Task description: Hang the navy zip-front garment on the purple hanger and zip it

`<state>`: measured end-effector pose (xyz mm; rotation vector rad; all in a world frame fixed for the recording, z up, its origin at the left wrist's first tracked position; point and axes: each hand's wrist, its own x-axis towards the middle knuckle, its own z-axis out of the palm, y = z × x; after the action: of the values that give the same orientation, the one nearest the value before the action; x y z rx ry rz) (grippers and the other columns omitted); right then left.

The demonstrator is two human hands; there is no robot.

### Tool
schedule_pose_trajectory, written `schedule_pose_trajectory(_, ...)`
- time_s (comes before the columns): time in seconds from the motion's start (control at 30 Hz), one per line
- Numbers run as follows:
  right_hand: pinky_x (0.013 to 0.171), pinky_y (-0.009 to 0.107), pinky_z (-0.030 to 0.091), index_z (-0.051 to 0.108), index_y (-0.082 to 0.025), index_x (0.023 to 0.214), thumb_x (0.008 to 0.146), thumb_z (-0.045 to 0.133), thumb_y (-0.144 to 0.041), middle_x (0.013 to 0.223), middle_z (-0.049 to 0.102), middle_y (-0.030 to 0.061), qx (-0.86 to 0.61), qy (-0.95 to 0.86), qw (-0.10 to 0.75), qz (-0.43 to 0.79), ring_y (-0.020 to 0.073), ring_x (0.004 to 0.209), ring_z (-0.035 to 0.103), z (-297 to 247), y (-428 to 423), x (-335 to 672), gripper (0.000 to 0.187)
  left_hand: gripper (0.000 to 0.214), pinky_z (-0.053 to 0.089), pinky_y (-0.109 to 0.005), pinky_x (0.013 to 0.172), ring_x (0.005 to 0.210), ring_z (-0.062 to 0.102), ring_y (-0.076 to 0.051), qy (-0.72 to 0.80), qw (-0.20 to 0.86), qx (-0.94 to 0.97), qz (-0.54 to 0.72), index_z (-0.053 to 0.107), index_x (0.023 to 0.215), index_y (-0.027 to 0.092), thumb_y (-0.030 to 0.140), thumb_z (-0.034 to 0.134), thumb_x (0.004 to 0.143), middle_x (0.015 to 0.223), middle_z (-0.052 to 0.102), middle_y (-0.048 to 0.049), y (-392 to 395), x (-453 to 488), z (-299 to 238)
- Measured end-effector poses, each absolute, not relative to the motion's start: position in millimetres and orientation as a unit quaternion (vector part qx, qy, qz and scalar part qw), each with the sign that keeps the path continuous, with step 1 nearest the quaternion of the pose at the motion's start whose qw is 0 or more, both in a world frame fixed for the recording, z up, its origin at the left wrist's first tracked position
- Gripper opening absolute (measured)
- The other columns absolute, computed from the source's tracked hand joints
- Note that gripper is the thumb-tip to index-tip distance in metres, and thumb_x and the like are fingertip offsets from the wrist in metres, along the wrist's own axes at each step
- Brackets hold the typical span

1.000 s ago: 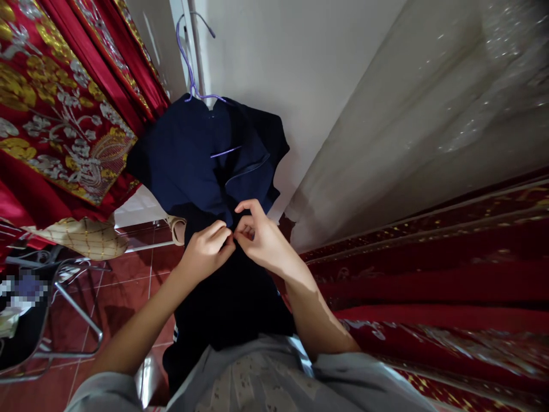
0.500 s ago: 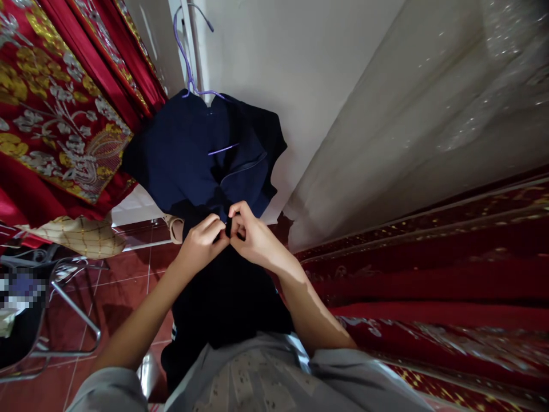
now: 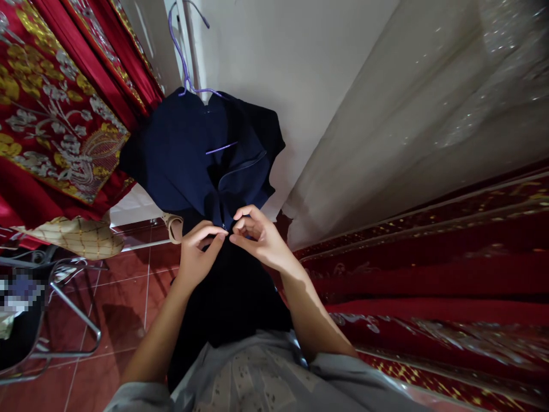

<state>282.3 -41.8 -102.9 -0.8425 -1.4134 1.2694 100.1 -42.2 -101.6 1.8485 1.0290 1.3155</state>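
A dark navy dress [image 3: 180,149] hangs in front of me, its zipper [image 3: 242,166] parted and curving down through the upper part. My left hand [image 3: 201,247] pinches thumb and forefinger together at the lower end of the opening, on the small zipper pull [image 3: 223,227]. Just to the right is my right hand [image 3: 261,237], its fingers curled and its thumb apart from them, with nothing seen between. The dress hangs on a purple wire hanger [image 3: 185,63], and the hanger's lower bar shows through the opening.
Red embroidered cloth [image 3: 64,109] hangs at the left. A metal-framed chair [image 3: 77,312] stands on the red tiled floor [image 3: 115,309]. To the right are a pale translucent cover [image 3: 369,126] and dark red fabric [image 3: 420,274]. A white wall [image 3: 274,51] stands behind the dress.
My right hand's fingers have come away from the dark cloth and spread apart, moving slightly right. My left hand has shifted a little, its fingertips still at the zipper.
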Motion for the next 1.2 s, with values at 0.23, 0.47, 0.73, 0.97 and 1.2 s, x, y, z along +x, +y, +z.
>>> schedule_pose_trajectory(0.23, 0.071, 0.028, 0.048, 0.053, -0.022, 0.112, 0.085, 0.077, -0.031, 0.077, 0.065, -0.0034, -0.338, -0.529, 0.557, 0.543, 0.0116, 0.069, 0.059, -110, -43, 279, 0.037, 0.02, 0.049, -0.021, 0.067, 0.074, 0.06, -0.011, 0.398, 0.35, 0.661, 0.531, 0.071, 0.084, 0.016, 0.025, 0.063, 0.1, 0.08, 0.062, -0.0021, -47, 107, -111)
schedule_pose_trajectory(0.47, 0.076, 0.031, 0.052, 0.048, -0.025, 0.116, 0.085, 0.076, -0.033, 0.082, 0.066, -0.0026, -0.347, -0.537, 0.541, 0.546, 0.0133, 0.074, 0.064, -104, -52, 279, 0.043, 0.01, 0.058, -0.021, 0.07, 0.081, 0.065, -0.013, 0.404, 0.29, 0.691, 0.524, 0.073, 0.093, 0.016, 0.023, 0.066, 0.097, 0.091, 0.064, -0.0043, -56, 110, -110)
schedule_pose_trajectory(0.73, 0.073, 0.031, 0.053, 0.047, -0.024, 0.116, 0.085, 0.07, -0.026, 0.08, 0.067, -0.003, -0.398, -0.561, 0.512, 0.514, 0.0137, 0.07, 0.065, -93, -54, 281, 0.039, 0.011, 0.054, -0.027, 0.074, 0.08, 0.064, -0.015, 0.355, 0.108, 0.812, 0.45, 0.069, 0.097, 0.017, 0.015, 0.059, 0.099, 0.089, 0.067, -0.0055, -51, 102, -95)
schedule_pose_trajectory(0.97, 0.066, 0.029, 0.05, 0.046, -0.024, 0.114, 0.083, 0.061, -0.014, 0.076, 0.069, -0.0035, -0.442, -0.613, 0.45, 0.476, 0.0149, 0.068, 0.067, -77, -53, 284, 0.036, 0.013, 0.047, -0.024, 0.065, 0.071, 0.059, -0.013, 0.338, 0.029, 0.877, 0.341, 0.062, 0.087, 0.015, 0.011, 0.055, 0.098, 0.087, 0.062, -0.005, -44, 97, -84)
schedule_pose_trajectory(1.2, 0.061, 0.027, 0.047, 0.041, -0.024, 0.104, 0.077, 0.064, -0.016, 0.07, 0.067, -0.0052, -0.431, -0.568, 0.468, 0.521, 0.014, 0.062, 0.064, -81, -48, 279, 0.036, 0.017, 0.044, -0.025, 0.065, 0.07, 0.053, -0.013, 0.313, -0.005, 0.89, 0.332, 0.056, 0.082, 0.017, 0.009, 0.052, 0.097, 0.082, 0.057, -0.0033, -38, 97, -80)
